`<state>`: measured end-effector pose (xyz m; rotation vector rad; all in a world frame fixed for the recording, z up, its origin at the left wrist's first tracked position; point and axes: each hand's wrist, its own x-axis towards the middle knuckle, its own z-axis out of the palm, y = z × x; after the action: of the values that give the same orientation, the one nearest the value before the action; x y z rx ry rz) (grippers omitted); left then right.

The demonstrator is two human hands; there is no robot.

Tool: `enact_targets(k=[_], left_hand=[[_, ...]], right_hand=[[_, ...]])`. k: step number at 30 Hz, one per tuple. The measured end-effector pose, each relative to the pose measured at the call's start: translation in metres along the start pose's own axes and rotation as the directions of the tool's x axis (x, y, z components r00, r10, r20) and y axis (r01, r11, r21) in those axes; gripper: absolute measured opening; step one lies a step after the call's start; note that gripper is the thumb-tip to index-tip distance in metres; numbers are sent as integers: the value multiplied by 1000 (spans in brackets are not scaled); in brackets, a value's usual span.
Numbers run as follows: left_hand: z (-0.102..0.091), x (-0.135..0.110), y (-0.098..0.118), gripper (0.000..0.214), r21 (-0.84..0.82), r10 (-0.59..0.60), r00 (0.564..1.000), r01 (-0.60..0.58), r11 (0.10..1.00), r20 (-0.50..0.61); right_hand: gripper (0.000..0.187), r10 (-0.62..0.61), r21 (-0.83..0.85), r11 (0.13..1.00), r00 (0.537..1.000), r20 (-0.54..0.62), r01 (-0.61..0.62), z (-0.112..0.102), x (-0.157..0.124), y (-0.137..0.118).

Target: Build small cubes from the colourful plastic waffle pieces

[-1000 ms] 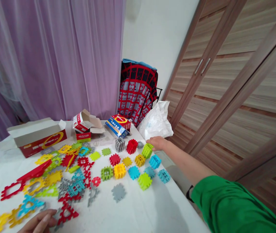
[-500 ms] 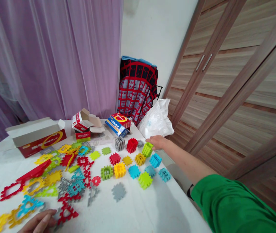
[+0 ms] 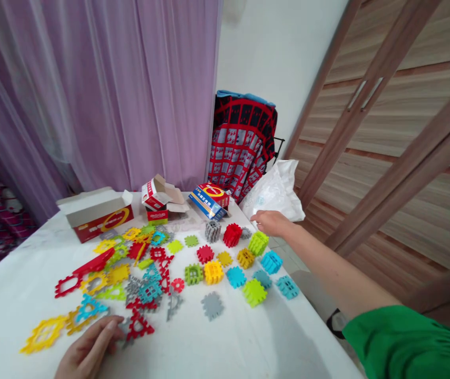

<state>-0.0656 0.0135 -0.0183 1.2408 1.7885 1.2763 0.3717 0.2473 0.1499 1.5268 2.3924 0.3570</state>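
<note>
My right hand (image 3: 270,223) reaches out over the far right of the white table (image 3: 228,347), fingers loosely stretched and holding nothing. It hovers just behind a lime green cube (image 3: 258,243), close to a red cube (image 3: 232,235) and a grey cube (image 3: 212,230). More assembled cubes in yellow (image 3: 213,272), blue (image 3: 271,261) and green (image 3: 254,292) stand in front of it. My left hand (image 3: 86,350) lies flat at the near left, fingertips touching a red triangular flat piece (image 3: 138,327) among several flat toothed pieces.
An open red and white box (image 3: 100,216), a small opened carton (image 3: 157,197) and a blue and red box (image 3: 209,199) stand at the table's back. A white plastic bag (image 3: 278,189) sits at the right corner. Behind are a draped chair (image 3: 243,145), purple curtains and wooden doors.
My right hand has drawn slightly up and back from the lime green cube it was touching. The view has swung to the left. My left hand stays on the flat pieces.
</note>
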Motion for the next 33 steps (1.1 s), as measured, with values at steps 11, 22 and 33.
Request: enact_targets(k=[11,22,33], left_hand=[[7,6,4,57,-218,-13,1000,17,976,18],[7,7,-7,53,-274,4,996,19,962,85],[12,8,-5,51,-276,-5,997,25,961,72]], right_hand=[[33,-232,208,949,971,-51,238,-10,79,-183],[54,-222,223,957,965,140,188,22,131,-216],[54,-323,476,835,946,20,276,7,121,-209]])
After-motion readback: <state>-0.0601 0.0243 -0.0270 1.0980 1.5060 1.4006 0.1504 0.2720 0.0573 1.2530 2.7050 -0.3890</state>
